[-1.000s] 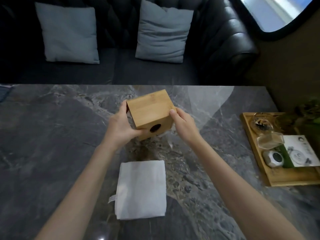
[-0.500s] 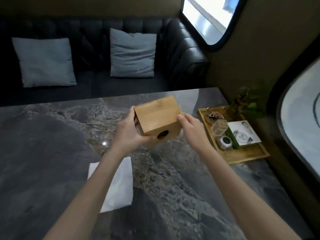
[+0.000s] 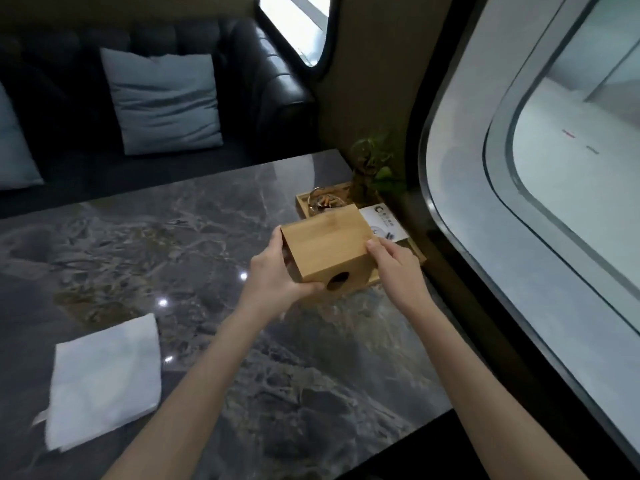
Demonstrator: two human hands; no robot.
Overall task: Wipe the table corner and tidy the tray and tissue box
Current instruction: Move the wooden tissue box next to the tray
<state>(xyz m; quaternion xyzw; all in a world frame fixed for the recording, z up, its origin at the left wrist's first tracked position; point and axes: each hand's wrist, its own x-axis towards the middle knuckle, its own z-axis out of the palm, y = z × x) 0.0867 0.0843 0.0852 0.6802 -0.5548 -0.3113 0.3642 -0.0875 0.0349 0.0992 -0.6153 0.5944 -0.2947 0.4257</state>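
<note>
Since the frame one second earlier, the tissue box (image 3: 327,249) has travelled from mid-table toward the right of the frame; it now overlaps the wooden tray (image 3: 304,200) at centre right. The white cloth (image 3: 104,382) now sits at lower left rather than directly below the hands.

Box held off the table, tilted, round dispensing hole facing the camera. Left hand (image 3: 273,271) grips the left side, fingers curled round the near bottom edge. Right hand (image 3: 394,268) pinches the right side, thumb on the top corner, fingers hidden behind the wall. No tissue visible at the hole.

Handling, judged: bamboo or light wood, rigid, flat smooth faces with sharp edges. Probably light, since it is carried easily. Smooth sides may slip under a weak pinch; opposing side walls, as now, look the safest hold. Not fragile, but a drop could mark the stone.

Materials: table (image 3: 173,237) is polished grey marble, veined, with glossy point reflections. Tray is pale wood with a raised rim; it carries a glass dish (image 3: 323,200) and a printed white card (image 3: 382,223). Small green plant (image 3: 374,168) behind it. Cloth is soft, folded square, matte. Upper left: black tufted leather sofa (image 3: 270,81) with a grey fabric cushion (image 3: 162,102).
</note>
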